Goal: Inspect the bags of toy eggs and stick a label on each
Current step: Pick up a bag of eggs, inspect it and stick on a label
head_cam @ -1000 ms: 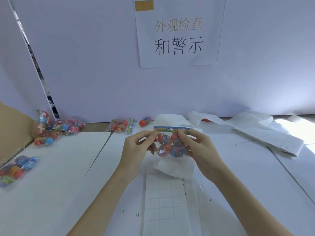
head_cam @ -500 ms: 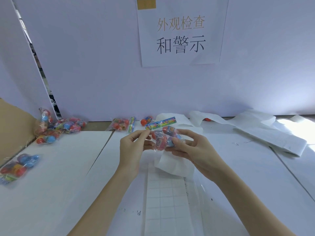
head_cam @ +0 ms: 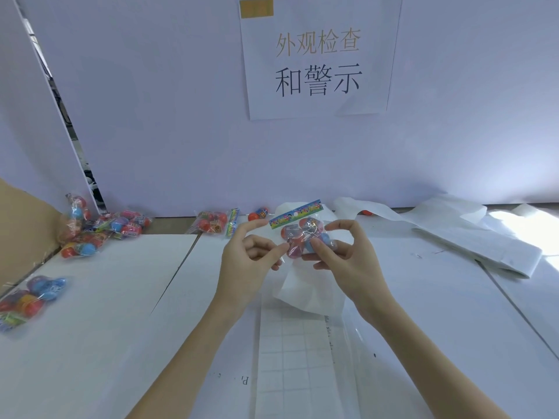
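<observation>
Two hands: raised together above the bench [head_cam: 90,343], both on one bag of toy eggs [head_cam: 304,237].
Left hand [head_cam: 248,261]: thumb and a curled finger pinching the clear film at the bag's lower left edge; forefinger stretched up toward the left end of the header strip [head_cam: 295,218].
Right hand [head_cam: 348,261]: thumb pressed on the front of the bag, fingers curled behind and over its right side, gripping it.
Held bag: clear film, red and blue eggs inside, colourful header strip on top, tilted with the right end higher; held in the air between the hands, over the label sheet [head_cam: 290,358].
Label sheet: gridded, flat on the bench just below the hands, upper end under a crumpled white paper [head_cam: 302,291].
Bag pile [head_cam: 99,231]: several bags heaped at the far left against the cardboard wall [head_cam: 21,231] and the back panel.
Single bag [head_cam: 30,297]: lying alone at the near left edge of the bench.
Another bag [head_cam: 214,222]: at the back edge, left of the hands, a loose red egg [head_cam: 258,213] just beside it.
Backing strips [head_cam: 469,234]: long white paper lying folded across the right side of the bench.
Sign [head_cam: 317,55]: white sheet with printed characters, fixed to the back panel above the hands, a tan tape patch at its top left corner.
</observation>
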`<state>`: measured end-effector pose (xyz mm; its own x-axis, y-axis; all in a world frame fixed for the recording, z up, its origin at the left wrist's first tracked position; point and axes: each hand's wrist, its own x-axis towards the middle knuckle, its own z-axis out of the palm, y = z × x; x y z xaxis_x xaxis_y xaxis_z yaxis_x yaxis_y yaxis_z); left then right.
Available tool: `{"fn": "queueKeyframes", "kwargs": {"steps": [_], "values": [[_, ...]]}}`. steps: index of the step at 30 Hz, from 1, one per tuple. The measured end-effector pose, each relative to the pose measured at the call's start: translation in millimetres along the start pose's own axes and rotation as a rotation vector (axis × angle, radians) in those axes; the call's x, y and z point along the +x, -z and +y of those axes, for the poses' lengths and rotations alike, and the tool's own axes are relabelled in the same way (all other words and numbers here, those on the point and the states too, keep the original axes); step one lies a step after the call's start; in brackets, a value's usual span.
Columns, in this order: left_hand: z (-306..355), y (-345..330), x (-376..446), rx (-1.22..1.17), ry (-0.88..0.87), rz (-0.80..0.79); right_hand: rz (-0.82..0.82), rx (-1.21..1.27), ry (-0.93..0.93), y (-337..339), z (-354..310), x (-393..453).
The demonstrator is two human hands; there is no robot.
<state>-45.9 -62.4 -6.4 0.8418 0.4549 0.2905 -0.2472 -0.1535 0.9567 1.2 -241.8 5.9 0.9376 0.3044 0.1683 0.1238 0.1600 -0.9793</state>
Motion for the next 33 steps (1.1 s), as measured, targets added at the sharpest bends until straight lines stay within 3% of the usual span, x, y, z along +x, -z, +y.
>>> {"fn": "queueKeyframes", "kwargs": {"steps": [5,16,23,28,33], "values": [[-3.1,0.0,-2.4,0.147,-0.166,-0.028,0.021,-0.007,-0.005,-0.2,-0.7,0.3],[-2.3,-5.2,-7.6,0.289,-0.249,-0.158,0.016,-0.078,0.024,2.7,0.5,0.2],[7.0,-4.2,-7.5,-0.169,0.065,-0.164,-0.108,0.03,-0.05,-1.8,-5.2,-4.0],[5.8,2.1,-2.8,-0.142,0.041,-0.117,-0.186,-0.076,-0.136,-3.9,-3.0,-4.5],[6.3,4.6,-1.9,-0.126,0.052,-0.157,-0.111,-0.165,-0.068,-4.3,2.0,-4.4]]}}
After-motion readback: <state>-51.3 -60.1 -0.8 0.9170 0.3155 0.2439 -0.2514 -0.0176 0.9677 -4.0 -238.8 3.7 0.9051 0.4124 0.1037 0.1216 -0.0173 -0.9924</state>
